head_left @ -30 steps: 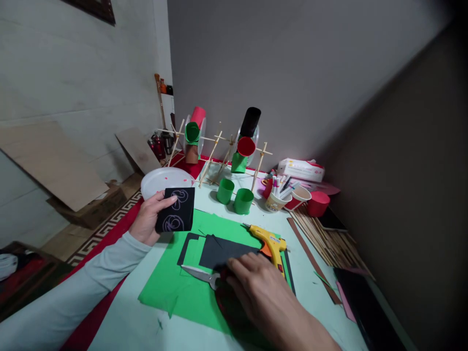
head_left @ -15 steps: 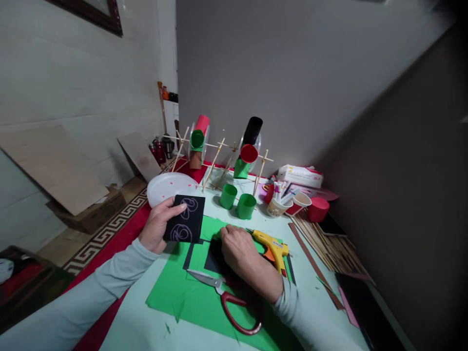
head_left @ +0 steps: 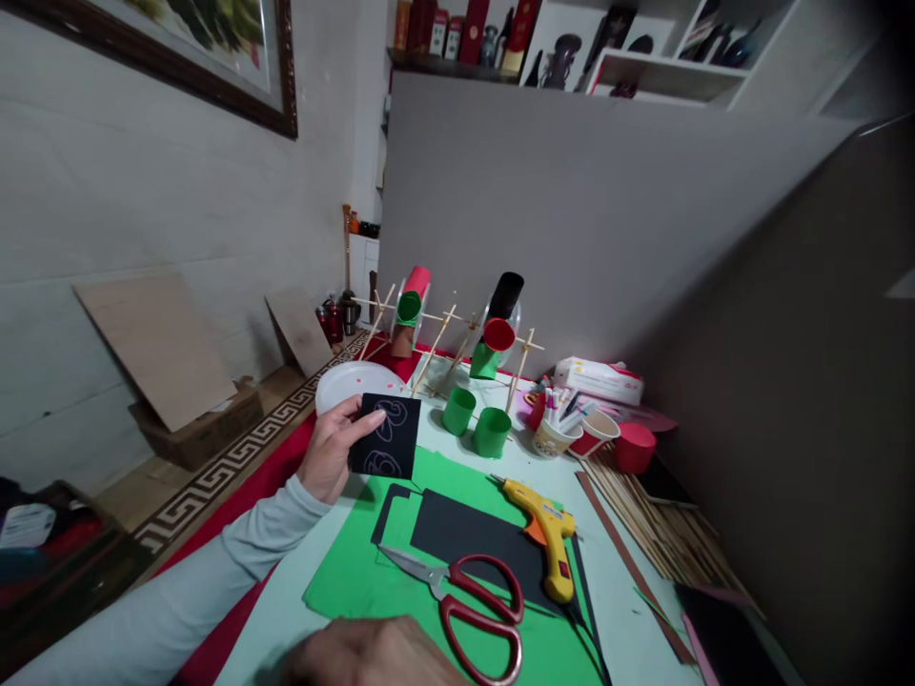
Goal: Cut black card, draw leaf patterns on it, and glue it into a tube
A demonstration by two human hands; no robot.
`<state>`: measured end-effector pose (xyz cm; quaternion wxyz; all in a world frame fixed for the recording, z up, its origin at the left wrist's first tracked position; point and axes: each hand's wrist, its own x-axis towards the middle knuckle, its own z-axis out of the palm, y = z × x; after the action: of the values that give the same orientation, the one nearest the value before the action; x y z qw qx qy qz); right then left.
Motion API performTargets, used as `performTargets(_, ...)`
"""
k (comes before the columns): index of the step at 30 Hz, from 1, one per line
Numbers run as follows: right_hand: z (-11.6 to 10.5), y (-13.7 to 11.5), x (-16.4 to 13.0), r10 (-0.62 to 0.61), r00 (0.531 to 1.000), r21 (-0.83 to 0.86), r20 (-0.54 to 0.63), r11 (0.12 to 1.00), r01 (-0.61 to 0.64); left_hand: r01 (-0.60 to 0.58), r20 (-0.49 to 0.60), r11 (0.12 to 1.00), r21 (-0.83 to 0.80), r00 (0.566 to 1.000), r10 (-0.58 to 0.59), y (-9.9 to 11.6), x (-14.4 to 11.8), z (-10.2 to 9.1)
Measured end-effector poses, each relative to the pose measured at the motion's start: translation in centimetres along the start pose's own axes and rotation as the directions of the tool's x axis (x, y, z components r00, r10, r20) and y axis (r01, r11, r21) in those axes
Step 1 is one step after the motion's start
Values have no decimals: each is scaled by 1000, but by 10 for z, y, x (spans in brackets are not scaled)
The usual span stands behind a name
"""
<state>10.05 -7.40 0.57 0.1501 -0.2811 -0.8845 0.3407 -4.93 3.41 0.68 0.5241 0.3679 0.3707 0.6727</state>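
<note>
My left hand (head_left: 334, 448) pinches a black card (head_left: 396, 448) between thumb and fingers; looping pale outlines are drawn on it. Blurred at the bottom edge is my right hand (head_left: 376, 653), its fingers hidden from me. Just beyond it, red-handled scissors (head_left: 476, 610) lie on a green sheet (head_left: 343, 581), blades pointing left. Black paper (head_left: 450, 529) rests partly beneath the scissors. A yellow glue gun (head_left: 547, 534) lies on its side, right of them, with its nozzle toward the back.
Two green paper cups (head_left: 492, 433) stand behind the sheet. Farther back are stick frames with coloured tubes (head_left: 498, 333). A white plate (head_left: 343, 381) sits at the left edge. Cups with markers (head_left: 556, 436), wooden sticks (head_left: 661, 519) and a brown strip (head_left: 633, 572) occupy the right.
My right hand has left the black paper beside the glue gun and come back to the bottom edge. The left hand still holds the card. My view has tilted up.
</note>
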Motion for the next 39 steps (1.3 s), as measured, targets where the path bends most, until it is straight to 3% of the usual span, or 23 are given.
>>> performTargets(1,-3,-1,-1,-4,1000,51,-16,999,5,-9,12,1000,-1,1000,9,3,-4,3)
performTargets(4,-39,8,-10,143,940,202,-309,976,-82,-41,52,999,-13,998,42,12,-18,15)
performTargets(6,-69,17,-20,242,840,298,-486,949,-101,-59,86,998,-21,994,61,18,-28,23)
performTargets(8,-91,23,-31,245,737,271,-629,959,-88,-70,137,997,-18,988,72,22,-35,33)
performTargets(10,-104,23,-39,182,689,210,-702,977,-45,-72,201,997,3,977,70,26,-41,43)
performTargets(14,-113,11,-46,-30,654,42,-756,995,95,-102,309,991,82,948,72,37,-50,64)
performTargets(16,-116,7,-48,-110,606,-43,-788,991,125,-158,352,974,161,931,92,44,-54,75)
performTargets(20,-123,5,-54,-150,480,-104,-864,987,121,-255,423,930,266,897,125,50,-60,95)
performTargets(22,-125,6,-59,-114,448,-60,-887,989,132,-276,428,920,279,893,139,50,-62,103)
performTargets(26,-127,9,-66,-60,426,0,-903,990,138,-382,387,870,311,887,252,46,-64,115)
performTargets(32,-126,12,-67,-175,350,-128,-920,980,155,-575,325,727,375,816,478,41,-63,121)
performTargets(36,-124,14,-68,-240,327,-190,-914,966,176,-590,301,731,343,806,509,39,-64,122)
performTargets(39,-124,17,-68,-291,346,-246,-892,955,168,-600,333,733,320,796,506,37,-64,122)
